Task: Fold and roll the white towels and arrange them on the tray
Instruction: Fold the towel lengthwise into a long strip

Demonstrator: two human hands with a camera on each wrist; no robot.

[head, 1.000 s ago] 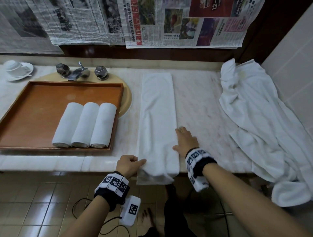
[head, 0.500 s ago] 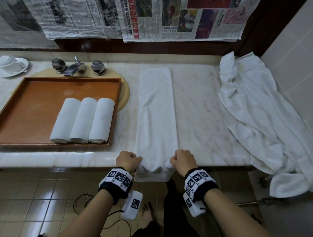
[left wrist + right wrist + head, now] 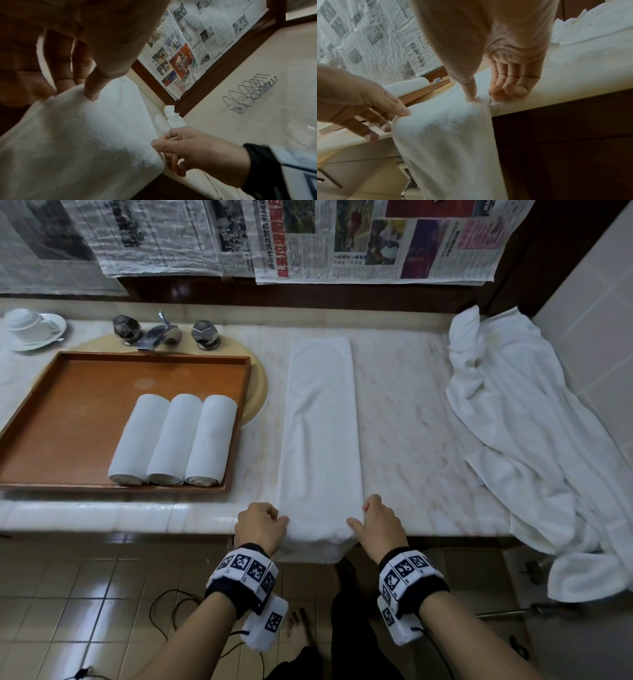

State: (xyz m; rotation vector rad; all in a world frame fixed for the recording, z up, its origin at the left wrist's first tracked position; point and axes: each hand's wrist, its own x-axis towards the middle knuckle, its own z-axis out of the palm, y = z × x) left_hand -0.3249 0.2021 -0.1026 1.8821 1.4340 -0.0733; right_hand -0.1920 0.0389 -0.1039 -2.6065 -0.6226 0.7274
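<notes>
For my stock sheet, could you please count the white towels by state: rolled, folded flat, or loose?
Rolled towels on the tray: 3
Folded towel, pinched by left hand and right hand: 1
Loose heap, number of towels unclear: 1
Total: 5

white towel (image 3: 320, 436); orange-brown tray (image 3: 68, 419) — checkered wristbands (image 3: 245, 571)

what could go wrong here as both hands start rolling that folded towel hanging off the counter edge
1. The folded towel overhangs the counter edge; if the left hand or right hand slips, that end may sag and start a loose roll.
2. Uneven pinches could skew the roll.
3. The loose white sheet lies close by and might snag.
</notes>
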